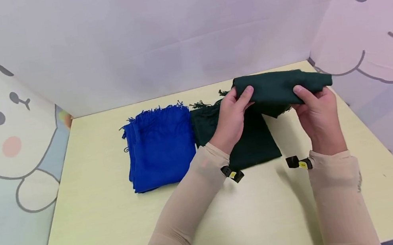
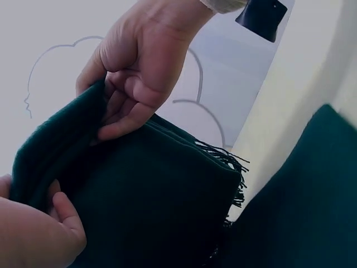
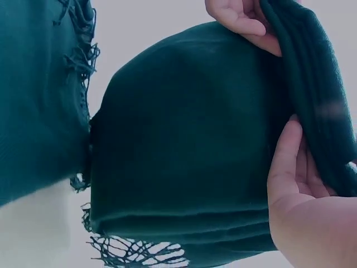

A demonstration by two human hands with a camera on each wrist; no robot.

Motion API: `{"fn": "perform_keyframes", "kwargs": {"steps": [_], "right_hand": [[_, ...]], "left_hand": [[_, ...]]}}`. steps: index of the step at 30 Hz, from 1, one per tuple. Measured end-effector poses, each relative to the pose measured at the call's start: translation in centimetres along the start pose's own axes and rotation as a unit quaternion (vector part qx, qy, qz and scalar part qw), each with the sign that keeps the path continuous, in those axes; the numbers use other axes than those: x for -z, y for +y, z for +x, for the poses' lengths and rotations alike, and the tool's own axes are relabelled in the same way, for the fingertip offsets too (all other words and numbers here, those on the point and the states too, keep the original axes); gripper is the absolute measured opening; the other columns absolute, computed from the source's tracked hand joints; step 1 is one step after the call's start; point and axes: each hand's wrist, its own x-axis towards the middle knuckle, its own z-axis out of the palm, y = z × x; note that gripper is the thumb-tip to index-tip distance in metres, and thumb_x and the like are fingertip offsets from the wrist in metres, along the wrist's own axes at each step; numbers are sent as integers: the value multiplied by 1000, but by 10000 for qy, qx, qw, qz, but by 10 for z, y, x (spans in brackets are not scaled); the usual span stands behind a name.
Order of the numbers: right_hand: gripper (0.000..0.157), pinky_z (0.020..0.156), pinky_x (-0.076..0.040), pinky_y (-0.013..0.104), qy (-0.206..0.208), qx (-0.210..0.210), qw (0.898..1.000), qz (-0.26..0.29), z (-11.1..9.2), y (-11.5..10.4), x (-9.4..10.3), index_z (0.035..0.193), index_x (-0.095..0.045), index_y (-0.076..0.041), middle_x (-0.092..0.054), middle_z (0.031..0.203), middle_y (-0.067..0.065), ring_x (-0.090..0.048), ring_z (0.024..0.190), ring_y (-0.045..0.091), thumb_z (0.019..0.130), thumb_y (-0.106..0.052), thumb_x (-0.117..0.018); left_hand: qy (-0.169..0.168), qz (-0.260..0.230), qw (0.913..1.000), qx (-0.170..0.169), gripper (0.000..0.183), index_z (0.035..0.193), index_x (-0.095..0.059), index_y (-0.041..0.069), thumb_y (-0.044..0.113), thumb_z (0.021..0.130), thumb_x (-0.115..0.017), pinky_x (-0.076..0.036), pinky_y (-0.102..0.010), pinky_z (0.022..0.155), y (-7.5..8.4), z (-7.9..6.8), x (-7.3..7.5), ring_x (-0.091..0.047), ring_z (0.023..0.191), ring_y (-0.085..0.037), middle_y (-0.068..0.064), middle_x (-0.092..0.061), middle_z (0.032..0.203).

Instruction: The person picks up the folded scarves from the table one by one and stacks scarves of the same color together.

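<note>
Both hands hold a folded dark green scarf [image 1: 273,88] raised over the right back part of the table. My left hand [image 1: 233,112] pinches its left end, thumb on top and fingers beneath. Farther right, my right hand [image 1: 318,113] grips the near edge the same way. In the right wrist view, the lower layers of the held scarf [image 3: 184,134] hang down, with fringe along one side. A second folded green scarf [image 1: 252,142] lies flat on the table, partly hidden behind my left hand and forearm.
Left of the green scarf on the table lies a folded blue scarf [image 1: 163,146], fringe toward the back. The pale yellow table [image 1: 99,220] meets a light back wall [image 1: 173,41], with cartoon-printed panels at both sides.
</note>
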Motion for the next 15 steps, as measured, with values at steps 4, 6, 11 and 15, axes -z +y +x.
{"fn": "perform_keyframes", "kwargs": {"steps": [4, 6, 11, 15], "right_hand": [[32, 85, -57, 38, -256, -225, 9993, -176, 3, 2, -6, 124, -55, 12, -64, 110, 20, -72, 87, 27, 92, 13, -59], [33, 85, -56, 39, -429, -380, 9978, -330, 4, 4, -9, 125, -55, 12, -65, 111, 20, -72, 89, 27, 92, 14, -60], [38, 87, -55, 40, -654, -645, 9936, -657, 12, 8, -21, 127, -55, 10, -64, 118, 20, -71, 95, 27, 90, 14, -62], [41, 87, -56, 38, -664, -786, 9913, -826, 24, 15, -33, 128, -54, 8, -64, 121, 21, -70, 96, 27, 89, 11, -66]], "left_hand": [[191, 104, 9996, -192, 25, 120, -60, -2, 16, 103, -55, -51, -29, 98, 6, -2, 7, -63, 101, -13, -3, -61, 110], [299, 125, 9991, -257, 24, 120, -61, -1, 16, 103, -55, -51, -30, 99, 9, -3, 12, -63, 101, -14, -4, -61, 112], [456, 264, 9982, -301, 26, 120, -62, 1, 19, 102, -57, -50, -32, 101, 20, -4, 26, -63, 104, -16, -6, -63, 115], [653, 469, 9964, -269, 27, 119, -65, 2, 21, 101, -60, -50, -32, 101, 31, -3, 38, -64, 105, -18, -7, -65, 114]]}}
